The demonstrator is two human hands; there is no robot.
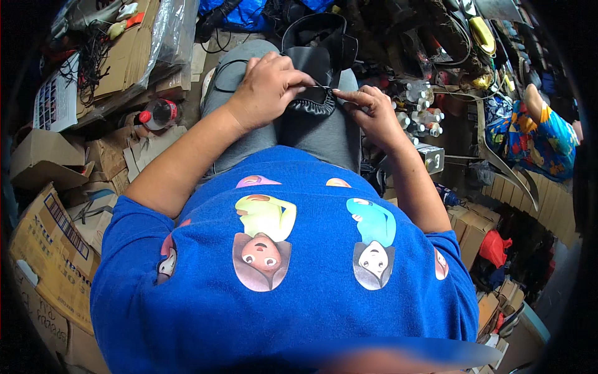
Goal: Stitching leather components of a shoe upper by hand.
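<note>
A black leather shoe rests on my lap between my knees, its gathered, puckered toe edge toward me and its open collar away. My left hand is closed above the shoe's left side, thumb and forefinger pinching a thin pale needle that points right across the shoe. My right hand is closed at the right edge, its forefinger tip touching the shoe near the needle's far end. What its thumb grips is partly hidden. A black thread loops over my left knee beside my left hand.
Clear plastic bottles crowd the floor right of my knees. Left lie a red-capped bottle, cardboard boxes and stacked cardboard. Another person's leg and bright patterned clothing show at far right, past a curved metal piece.
</note>
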